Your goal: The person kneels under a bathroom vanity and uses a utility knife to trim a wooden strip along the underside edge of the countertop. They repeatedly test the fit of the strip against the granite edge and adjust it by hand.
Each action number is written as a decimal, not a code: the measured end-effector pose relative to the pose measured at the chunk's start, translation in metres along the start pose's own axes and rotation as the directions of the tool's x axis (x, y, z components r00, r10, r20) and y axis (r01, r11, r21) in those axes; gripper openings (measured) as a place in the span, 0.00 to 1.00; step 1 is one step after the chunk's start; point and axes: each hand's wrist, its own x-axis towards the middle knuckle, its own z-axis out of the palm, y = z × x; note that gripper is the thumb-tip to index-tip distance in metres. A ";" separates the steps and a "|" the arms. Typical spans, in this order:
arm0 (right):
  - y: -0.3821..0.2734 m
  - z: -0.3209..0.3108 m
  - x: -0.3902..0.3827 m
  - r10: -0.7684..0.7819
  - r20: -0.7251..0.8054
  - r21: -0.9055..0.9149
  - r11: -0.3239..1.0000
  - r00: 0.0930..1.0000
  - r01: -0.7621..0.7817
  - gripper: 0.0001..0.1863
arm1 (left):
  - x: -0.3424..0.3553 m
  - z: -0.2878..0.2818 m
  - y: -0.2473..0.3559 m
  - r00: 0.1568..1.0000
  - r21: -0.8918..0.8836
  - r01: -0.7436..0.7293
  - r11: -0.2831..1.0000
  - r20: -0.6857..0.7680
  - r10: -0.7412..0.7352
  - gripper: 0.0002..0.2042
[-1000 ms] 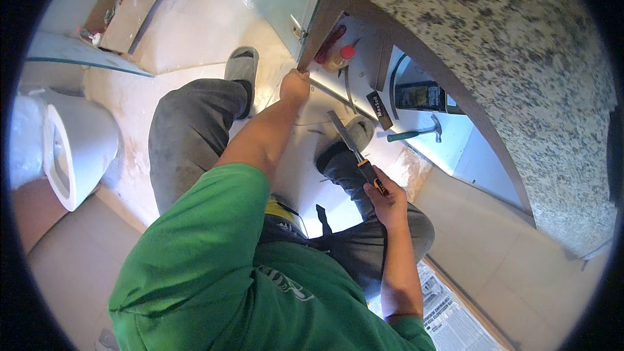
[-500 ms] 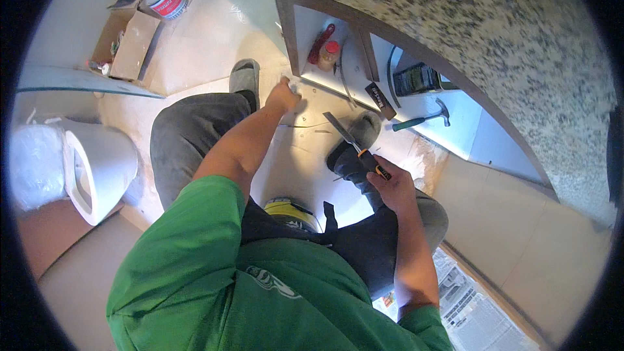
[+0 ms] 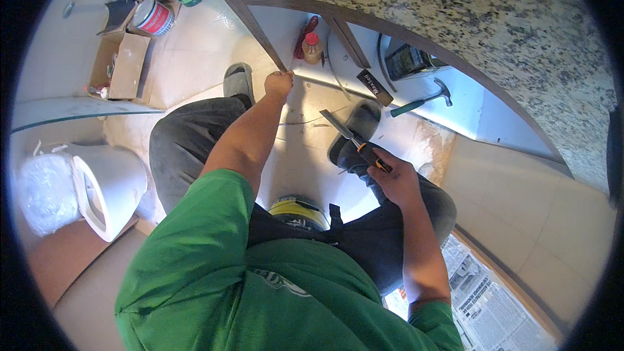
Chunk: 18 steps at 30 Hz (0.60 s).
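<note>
My right hand (image 3: 395,181) is closed round the black and orange handle of a chisel (image 3: 356,140). Its flat metal blade points up and left, over the floor beside my right foot. At the lower front corner of the brown cabinet frame (image 3: 260,36), my left hand (image 3: 279,84) is closed with curled fingers. Whatever those fingers may hold is hidden. A hammer (image 3: 422,101) with a green handle lies at the cabinet's lower edge, to the right. Close to it rests a small black box (image 3: 375,86).
A red-capped bottle (image 3: 312,49) stands inside the cabinet, under a speckled stone countertop (image 3: 403,0). Far left are a paint can (image 3: 155,18) and an opened cardboard box (image 3: 127,68). A white toilet (image 3: 107,185) stands left; newspaper (image 3: 487,299) lies lower right. Beneath me is a yellow-black bucket (image 3: 296,211).
My left hand has gone from just over the floor to the cabinet frame's lower corner. My right hand still holds the chisel in nearly the same pose. The whole view has shifted slightly.
</note>
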 end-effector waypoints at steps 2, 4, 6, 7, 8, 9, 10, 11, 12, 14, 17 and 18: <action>-0.008 0.007 0.005 0.023 0.097 0.020 0.999 0.995 -0.025 0.28 | 0.021 -0.033 -0.049 0.974 0.310 -0.116 0.944 -0.153 0.170 0.16; 0.011 -0.003 0.005 0.124 0.027 0.052 0.991 0.992 -0.125 0.28 | -0.006 0.031 -0.001 0.981 0.294 -0.153 0.944 -0.070 0.181 0.18; 0.001 -0.007 0.000 0.094 -0.013 0.012 0.996 0.995 -0.094 0.28 | -0.010 0.032 0.011 0.975 0.259 -0.172 0.950 -0.093 0.201 0.17; -0.010 0.000 0.001 0.039 0.032 -0.006 0.999 0.999 -0.039 0.28 | 0.007 -0.001 -0.023 0.964 0.237 -0.156 0.959 -0.174 0.199 0.16; -0.007 0.007 0.004 -0.001 0.066 0.021 1.000 0.998 0.000 0.28 | 0.014 -0.022 -0.044 0.952 0.206 -0.154 0.966 -0.229 0.201 0.15; 0.009 0.011 0.008 0.002 0.046 0.034 0.999 0.999 -0.004 0.28 | 0.006 -0.011 -0.035 0.971 0.414 -0.175 0.893 -0.079 0.227 0.16; 0.022 0.008 0.010 0.018 0.000 0.048 0.999 1.000 -0.018 0.28 | -0.007 0.007 -0.007 0.967 0.587 -0.248 0.771 0.098 0.236 0.18; 0.021 0.004 0.008 0.044 -0.013 0.034 0.998 0.999 -0.043 0.28 | -0.020 0.011 0.011 0.946 0.730 -0.324 0.601 0.245 0.212 0.20; 0.013 0.003 0.008 0.046 0.008 0.023 0.999 0.999 -0.046 0.28 | -0.024 0.000 0.005 0.947 0.741 -0.322 0.590 0.253 0.199 0.22; -0.004 0.002 0.008 0.048 0.048 0.020 0.999 0.998 -0.049 0.28 | -0.034 -0.023 -0.009 0.949 0.761 -0.314 0.568 0.267 0.168 0.25; -0.013 -0.006 0.001 0.093 0.022 0.013 0.996 0.995 -0.093 0.28 | -0.060 -0.019 0.033 0.960 0.726 -0.281 0.628 0.213 0.183 0.27; -0.015 -0.007 0.002 0.093 0.029 -0.012 0.996 0.995 -0.093 0.28 | -0.066 -0.023 0.039 0.960 0.683 -0.263 0.682 0.116 0.253 0.27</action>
